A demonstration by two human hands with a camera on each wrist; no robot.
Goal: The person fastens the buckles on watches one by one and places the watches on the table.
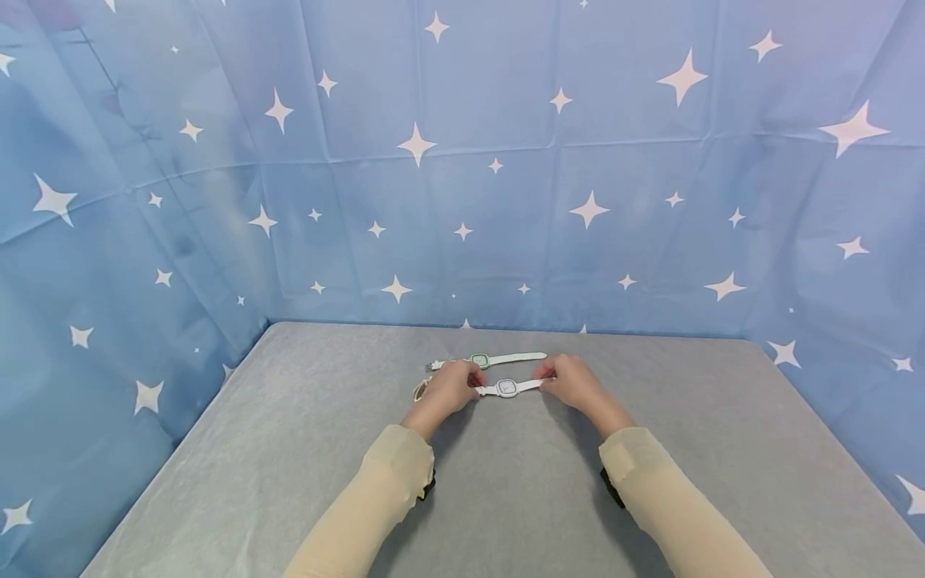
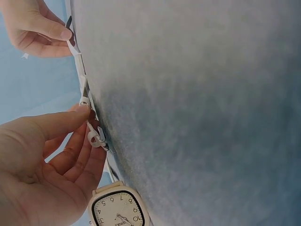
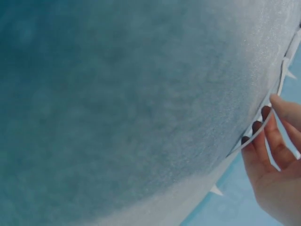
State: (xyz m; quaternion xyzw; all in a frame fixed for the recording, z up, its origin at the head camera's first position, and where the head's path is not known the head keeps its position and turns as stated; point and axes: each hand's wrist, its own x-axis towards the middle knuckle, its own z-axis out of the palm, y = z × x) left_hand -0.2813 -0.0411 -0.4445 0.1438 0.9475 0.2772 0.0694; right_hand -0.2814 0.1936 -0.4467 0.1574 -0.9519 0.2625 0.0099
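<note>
At the left, the counter [image 1: 238, 449] met a blue star-printed curtain [image 1: 347, 193], which also ran behind its far edge; the counter's near edge was out of view. A cream left sleeve [image 1: 361, 498] came in over that near side, cut off by the frame and mostly covering a small black object at the wrist. Toward the far edge lay a beige wristwatch [image 2: 118, 207], largely hidden by the left hand [image 1: 451, 387] in the head view; the left wrist view showed its squarish numbered dial upside down, cropped at the bottom.

The left hand was clamped, thumb against fingers, on the left strap end of a white wristwatch [image 1: 507, 388]. A metal buckle [image 2: 106, 140] glinted by those fingers, but which watch it belonged to could not be told. Just beyond, nearer the far edge, a mint-green wristwatch [image 1: 480, 361] lay stretched out, part of its left strap behind the hand. The white watch spanned both hands near the middle of the far edge, its dial too small to read. The right hand [image 1: 573, 382] pinched its other strap end, the very tip obscured. Rightmost came the right sleeve [image 1: 672, 498], also cropped.
</note>
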